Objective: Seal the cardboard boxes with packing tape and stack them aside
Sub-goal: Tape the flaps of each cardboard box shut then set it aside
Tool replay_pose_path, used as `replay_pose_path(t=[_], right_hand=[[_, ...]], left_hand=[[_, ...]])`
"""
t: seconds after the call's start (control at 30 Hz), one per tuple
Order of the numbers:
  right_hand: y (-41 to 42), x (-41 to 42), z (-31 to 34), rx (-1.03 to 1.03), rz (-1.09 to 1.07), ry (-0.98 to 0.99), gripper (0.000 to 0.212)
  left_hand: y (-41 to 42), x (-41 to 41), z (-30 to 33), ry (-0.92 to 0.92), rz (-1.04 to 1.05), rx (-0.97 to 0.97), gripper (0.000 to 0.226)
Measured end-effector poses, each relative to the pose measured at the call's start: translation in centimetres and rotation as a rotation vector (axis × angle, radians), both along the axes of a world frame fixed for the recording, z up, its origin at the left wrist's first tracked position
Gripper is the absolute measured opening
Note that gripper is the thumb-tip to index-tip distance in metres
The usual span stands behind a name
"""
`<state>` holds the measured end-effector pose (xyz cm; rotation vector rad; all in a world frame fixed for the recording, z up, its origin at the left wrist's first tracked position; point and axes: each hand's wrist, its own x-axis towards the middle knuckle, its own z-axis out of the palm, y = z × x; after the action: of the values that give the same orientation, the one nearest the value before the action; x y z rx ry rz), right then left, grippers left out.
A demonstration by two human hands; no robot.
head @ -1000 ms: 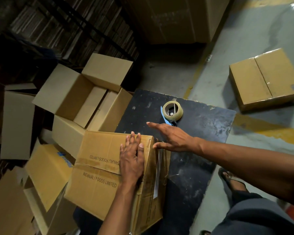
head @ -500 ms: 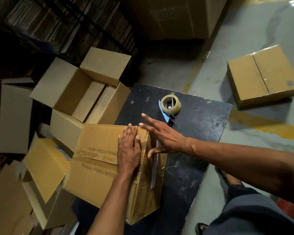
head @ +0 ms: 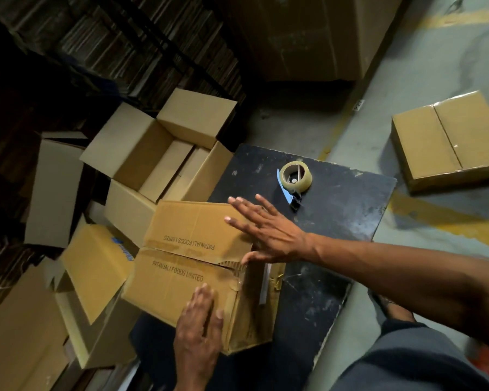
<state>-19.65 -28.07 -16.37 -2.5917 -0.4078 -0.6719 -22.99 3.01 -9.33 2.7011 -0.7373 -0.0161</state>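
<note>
A printed cardboard box (head: 189, 266) sits on the black worktop (head: 336, 221), its flaps closed. The left hand (head: 199, 331) lies flat on the box's near end, the right hand (head: 268, 232) spread open over its far corner. The tape dispenser (head: 294, 179) stands beyond the box, apart from both hands.

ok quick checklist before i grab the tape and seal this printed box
1. Flaps closed flat: ok, printed box has both top flaps down, meeting at the centre seam.
2. Box held steady: ok, left hand lies flat on the near flap.
3. Right hand free to take the tape: ok, fingers spread, holding nothing.
4. Tape dispenser within reach: ok, on the black table just beyond the box.
5. Seam clean: not ok, torn cardboard and old tape residue near the right end.
6. Loose tape end ready: cannot tell.
</note>
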Motion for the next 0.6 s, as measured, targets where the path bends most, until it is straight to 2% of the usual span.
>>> replay_pose_path(t=[0.07, 0.13, 0.27, 0.43, 0.6], right_hand=[[1.3, 0.5, -0.7, -0.068, 0.0, -0.016, 0.091], [1.1, 0.5, -1.5, -0.078, 0.013, -0.018, 0.09], [-0.6, 0.6, -1.3, -0.179, 0.101, -0.037, 0.088], [-0.4, -1.0, 0.0, -0.193, 0.108, 0.023, 0.109], [4.9, -3.2, 0.7, -0.166, 0.166, -0.059, 0.1]], left_hand=[[1.2, -0.8, -1.1, 0.012, -0.14, 0.092, 0.075], [2.0, -0.8, -1.7, -0.005, -0.25, 0.228, 0.098], [2.2, -0.5, -1.4, -0.1, -0.347, 0.406, 0.128], [2.9, -0.4, -1.5, -0.122, -0.375, 0.445, 0.132], [3.1, -0.1, -2.2, -0.154, -0.386, 0.409, 0.123]])
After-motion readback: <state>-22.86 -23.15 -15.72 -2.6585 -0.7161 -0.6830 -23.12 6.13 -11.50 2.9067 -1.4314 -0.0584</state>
